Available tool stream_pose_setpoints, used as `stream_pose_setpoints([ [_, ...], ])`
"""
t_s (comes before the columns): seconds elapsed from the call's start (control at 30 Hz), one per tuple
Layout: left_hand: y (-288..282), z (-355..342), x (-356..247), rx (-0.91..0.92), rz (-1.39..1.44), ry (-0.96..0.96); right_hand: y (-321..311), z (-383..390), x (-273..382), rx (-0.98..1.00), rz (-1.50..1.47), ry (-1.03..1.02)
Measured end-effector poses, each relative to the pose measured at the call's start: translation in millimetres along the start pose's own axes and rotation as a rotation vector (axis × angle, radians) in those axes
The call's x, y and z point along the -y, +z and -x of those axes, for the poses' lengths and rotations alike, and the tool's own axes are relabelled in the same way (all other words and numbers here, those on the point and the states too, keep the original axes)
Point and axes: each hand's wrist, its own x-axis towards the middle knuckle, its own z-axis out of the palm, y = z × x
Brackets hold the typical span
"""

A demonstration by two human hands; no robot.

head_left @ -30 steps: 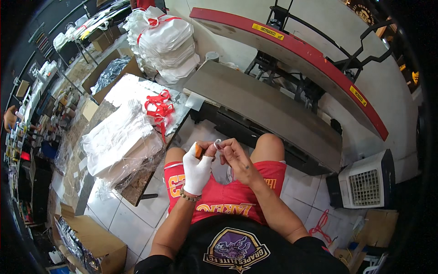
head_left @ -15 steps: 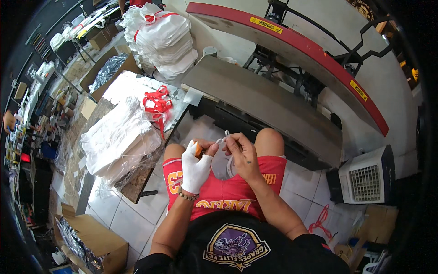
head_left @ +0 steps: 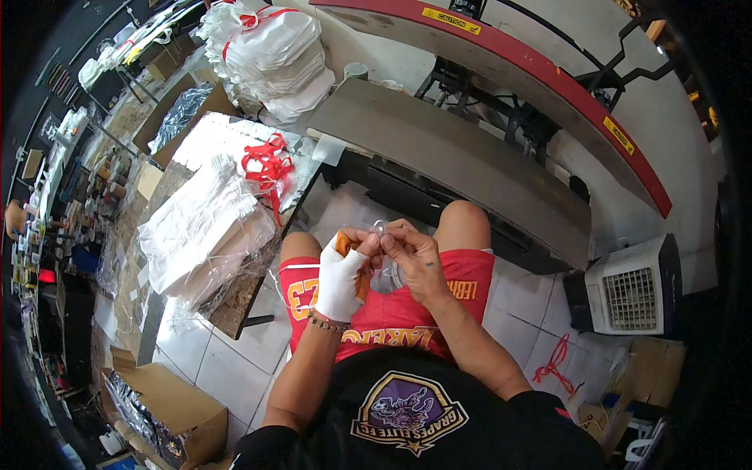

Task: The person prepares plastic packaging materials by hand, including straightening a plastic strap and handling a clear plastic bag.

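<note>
My left hand (head_left: 341, 274), in a white fingerless glove with orange at the palm, is closed, fingertips pinching a small pale cord loop (head_left: 379, 226) above my lap. My right hand (head_left: 417, 265) is bare and closed on the same loop, its fingertips touching those of my left. A greyish round item hangs below, mostly hidden by my hands; I cannot make out what it is. Left of my knees, white fabric pieces (head_left: 192, 227) in clear plastic and tangled red straps (head_left: 267, 168) lie on a worn board table (head_left: 235, 321).
A heat press with red upper platen (head_left: 533, 74) and long metal bed (head_left: 446, 164) stands ahead. White bundles (head_left: 266, 59) are stacked behind the table. An air cooler (head_left: 627, 286) and red cords (head_left: 552, 360) sit right; an open carton (head_left: 176, 399) lies lower left; cluttered shelves line the left.
My hands have drawn together and moved slightly up, covering more of the loop and the grey item. My left hand has turned, showing more orange. The surroundings sit a little higher in the picture.
</note>
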Motion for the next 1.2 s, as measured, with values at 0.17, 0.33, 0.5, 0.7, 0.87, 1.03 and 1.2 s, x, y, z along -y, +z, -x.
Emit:
stream_pose_setpoints([
  [0.17,-2.0,1.4,1.6,0.035,0.099,-0.090,-1.6,0.5,7.5,0.032,-0.184,0.105],
  [0.33,-3.2,1.7,5.6,0.055,0.122,-0.097,-6.2,2.5,9.9,0.041,-0.210,0.142],
  [0.5,-1.9,2.9,6.8,0.041,0.118,-0.125,-9.0,4.1,11.3,0.072,-0.237,0.186],
  [0.7,-4.7,3.4,8.2,0.014,-0.036,-0.081,-11.6,4.0,11.8,0.080,-0.240,0.159],
  [0.87,-1.1,11.5,-2.2,-0.051,-0.374,0.073,-17.1,-0.3,17.3,0.021,0.257,-0.076],
  [1.03,5.2,25.8,-9.2,-0.083,-0.627,0.197,-17.7,0.4,21.0,0.007,0.291,-0.028],
  [1.2,-5.1,26.5,6.2,-0.156,-0.829,0.474,-8.0,5.8,27.1,-0.049,0.366,-0.032],
])
